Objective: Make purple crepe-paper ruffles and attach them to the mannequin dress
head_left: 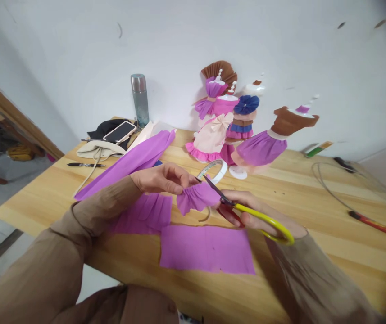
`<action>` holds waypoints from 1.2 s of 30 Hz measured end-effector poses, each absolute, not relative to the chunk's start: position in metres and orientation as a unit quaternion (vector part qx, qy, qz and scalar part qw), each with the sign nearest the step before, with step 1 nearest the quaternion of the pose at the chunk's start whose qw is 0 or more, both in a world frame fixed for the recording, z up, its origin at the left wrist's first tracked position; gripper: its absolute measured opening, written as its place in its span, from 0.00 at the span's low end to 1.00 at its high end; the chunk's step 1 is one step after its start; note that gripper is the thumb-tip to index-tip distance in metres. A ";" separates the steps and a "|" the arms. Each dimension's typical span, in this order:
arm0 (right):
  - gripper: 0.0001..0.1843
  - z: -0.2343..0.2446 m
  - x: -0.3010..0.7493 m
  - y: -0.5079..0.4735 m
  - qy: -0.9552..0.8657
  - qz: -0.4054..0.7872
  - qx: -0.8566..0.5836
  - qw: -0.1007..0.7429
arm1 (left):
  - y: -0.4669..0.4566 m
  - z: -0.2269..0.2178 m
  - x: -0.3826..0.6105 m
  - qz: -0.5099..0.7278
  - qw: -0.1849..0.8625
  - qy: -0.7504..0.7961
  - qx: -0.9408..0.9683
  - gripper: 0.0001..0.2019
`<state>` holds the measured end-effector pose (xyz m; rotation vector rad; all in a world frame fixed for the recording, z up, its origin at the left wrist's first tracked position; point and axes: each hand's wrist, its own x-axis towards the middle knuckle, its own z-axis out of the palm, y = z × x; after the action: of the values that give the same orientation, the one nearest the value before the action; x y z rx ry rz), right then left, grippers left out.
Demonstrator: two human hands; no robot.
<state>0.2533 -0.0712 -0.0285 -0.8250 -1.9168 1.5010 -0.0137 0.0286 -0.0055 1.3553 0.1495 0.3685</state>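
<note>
My left hand pinches the top edge of a small gathered piece of purple crepe paper above the wooden table. My right hand grips yellow-handled scissors, whose dark blades are parted and point up-left at the gathered paper's upper edge. Beneath the hands lie a flat purple sheet and a pleated purple piece. A long purple strip runs back toward the left.
Several small mannequins in paper dresses stand at the back, one purple-skirted. A tape roll, a steel flask, a phone on a bag, a pen, a red-handled tool and a wire loop lie around.
</note>
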 end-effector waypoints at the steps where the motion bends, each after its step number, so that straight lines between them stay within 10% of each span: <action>1: 0.35 -0.029 0.254 -0.071 -0.714 0.563 -0.309 0.279 | 0.029 -0.005 -0.014 0.170 0.761 0.069 0.623 0.12; 23: 0.29 -0.026 0.254 -0.073 -0.699 0.563 -0.320 0.302 | 0.037 -0.004 -0.019 0.153 0.747 0.104 0.638 0.16; 36: 0.18 0.006 0.272 -0.082 -0.790 0.469 -0.380 0.110 | 0.044 -0.010 -0.021 0.138 0.719 0.105 0.673 0.12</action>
<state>0.2721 -0.0816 0.0064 -1.1158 -2.3206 1.3782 -0.0206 0.0445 -0.0103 1.4894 0.2319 0.3047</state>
